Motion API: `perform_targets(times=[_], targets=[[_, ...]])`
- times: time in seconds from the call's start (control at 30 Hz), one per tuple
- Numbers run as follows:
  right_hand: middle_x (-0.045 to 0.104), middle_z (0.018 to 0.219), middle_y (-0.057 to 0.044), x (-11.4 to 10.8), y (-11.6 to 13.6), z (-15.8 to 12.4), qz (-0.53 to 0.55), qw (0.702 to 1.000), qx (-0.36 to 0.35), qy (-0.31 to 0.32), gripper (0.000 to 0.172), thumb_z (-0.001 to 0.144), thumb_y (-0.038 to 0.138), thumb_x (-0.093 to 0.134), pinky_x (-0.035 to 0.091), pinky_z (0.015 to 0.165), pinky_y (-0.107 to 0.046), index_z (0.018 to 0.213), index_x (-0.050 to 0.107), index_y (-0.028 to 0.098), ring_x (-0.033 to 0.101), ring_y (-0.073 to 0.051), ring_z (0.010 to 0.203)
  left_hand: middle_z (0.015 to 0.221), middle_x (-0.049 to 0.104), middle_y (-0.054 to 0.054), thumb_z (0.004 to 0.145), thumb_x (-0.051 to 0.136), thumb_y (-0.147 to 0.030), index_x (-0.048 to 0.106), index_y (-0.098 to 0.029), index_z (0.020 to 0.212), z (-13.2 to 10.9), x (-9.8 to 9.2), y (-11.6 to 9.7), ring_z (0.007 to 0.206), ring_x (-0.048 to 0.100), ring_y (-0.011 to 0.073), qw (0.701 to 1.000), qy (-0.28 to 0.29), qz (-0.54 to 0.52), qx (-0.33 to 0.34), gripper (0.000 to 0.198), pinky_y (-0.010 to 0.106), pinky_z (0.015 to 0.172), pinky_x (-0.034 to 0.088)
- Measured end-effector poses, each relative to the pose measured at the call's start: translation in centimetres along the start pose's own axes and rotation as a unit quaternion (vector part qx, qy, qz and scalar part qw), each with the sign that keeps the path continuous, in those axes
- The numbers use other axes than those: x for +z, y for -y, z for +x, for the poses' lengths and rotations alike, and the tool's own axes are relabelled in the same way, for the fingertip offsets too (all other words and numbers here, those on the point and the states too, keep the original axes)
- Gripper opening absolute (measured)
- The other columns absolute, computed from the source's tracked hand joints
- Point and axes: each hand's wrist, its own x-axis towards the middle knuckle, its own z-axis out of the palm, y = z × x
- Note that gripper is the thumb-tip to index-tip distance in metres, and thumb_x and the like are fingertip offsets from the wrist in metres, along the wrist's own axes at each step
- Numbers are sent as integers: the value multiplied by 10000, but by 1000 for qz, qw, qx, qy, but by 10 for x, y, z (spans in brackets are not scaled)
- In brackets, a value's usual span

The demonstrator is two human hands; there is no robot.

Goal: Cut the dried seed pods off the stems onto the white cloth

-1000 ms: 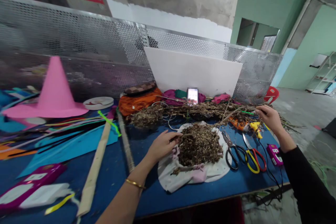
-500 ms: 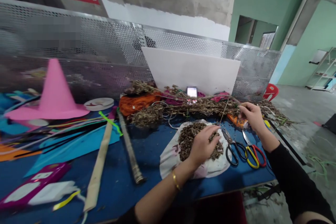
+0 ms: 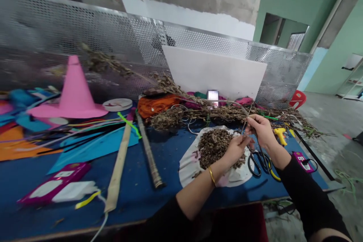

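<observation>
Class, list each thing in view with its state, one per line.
Right hand: pinching a stem
Left hand: beside it, grip unclear
Dried leaves: crumbled, heaped
White cloth: spread out
Pink hat: upright
White board: propped upright
Small screen: lit
Black-handled scissors: lying, partly hidden

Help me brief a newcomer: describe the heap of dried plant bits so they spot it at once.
On the blue table, find the white cloth near the person's left hand. The heap lies on it: brown, loose and crumbled, unlike the long dried stalks behind.
</observation>
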Motion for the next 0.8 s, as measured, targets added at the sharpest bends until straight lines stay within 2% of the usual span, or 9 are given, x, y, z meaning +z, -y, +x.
perform_targets(times=[0.1,0.17,0.23,0.3,0.4,0.5,0.6,0.7,0.8], targets=[[534,560,58,-3,2,0,7,1000,-7,-5,265,629,406,737,467,433,-192,728,614,193,542,-87,472,462,482,-43,776,576,-502,590,-164,694,-9,-7,-7,421,418,85,997,8,-23,-69,349,218,447,328],[534,558,57,-8,2,-2,5,1000,-9,-13,269,635,415,733,473,439,-194,729,612,194,539,-85,471,427,380,-80,740,619,-512,541,-164,650,-15,-15,-9,371,304,47,994,-12,-49,-98,368,195,387,213],[532,562,56,-10,-1,-4,0,1000,-7,-17,271,638,422,731,477,443,-200,729,612,196,543,-90,481,428,321,-94,731,626,-519,523,-161,641,-18,-22,-7,366,250,31,988,-63,-93,-109,383,183,371,160],[533,575,54,-8,-7,-7,0,1000,7,-15,277,626,425,737,480,441,-212,730,616,199,554,-101,496,458,360,-83,723,644,-495,511,-159,626,-17,-24,-4,378,286,27,974,-118,-158,-116,374,167,367,199],[534,566,55,3,-19,-13,4,999,29,-25,277,609,427,743,488,449,-225,713,614,204,548,-104,491,605,548,-13,712,665,-403,495,-161,606,-10,-19,-1,523,516,64,931,-177,-288,-140,314,173,506,429],[557,567,50,12,-26,-17,-6,999,28,-32,259,627,418,727,490,464,-222,713,610,203,527,-92,477,767,648,49,767,607,-347,485,-171,597,-2,-16,-2,762,638,130,887,-182,-399,-146,274,243,737,519],[602,603,25,14,-29,-18,-19,1000,22,-5,248,674,412,692,483,478,-209,736,616,184,544,-93,504,800,669,65,815,577,-353,465,-168,582,3,-16,-5,785,654,140,865,-157,-452,-151,318,250,750,534],[611,609,17,14,-31,-16,-7,999,34,-3,275,664,417,699,480,482,-204,731,604,169,555,-96,513,726,653,40,806,607,-379,515,-151,669,3,-13,-6,648,630,111,865,-164,-446,-161,281,238,671,540],[587,609,33,15,-34,-15,2,999,48,-19,306,624,427,727,486,478,-213,740,605,172,545,-97,516,633,590,-23,741,675,-355,537,-157,753,0,-6,-3,504,544,68,897,-179,-373,-159,241,202,534,499]])
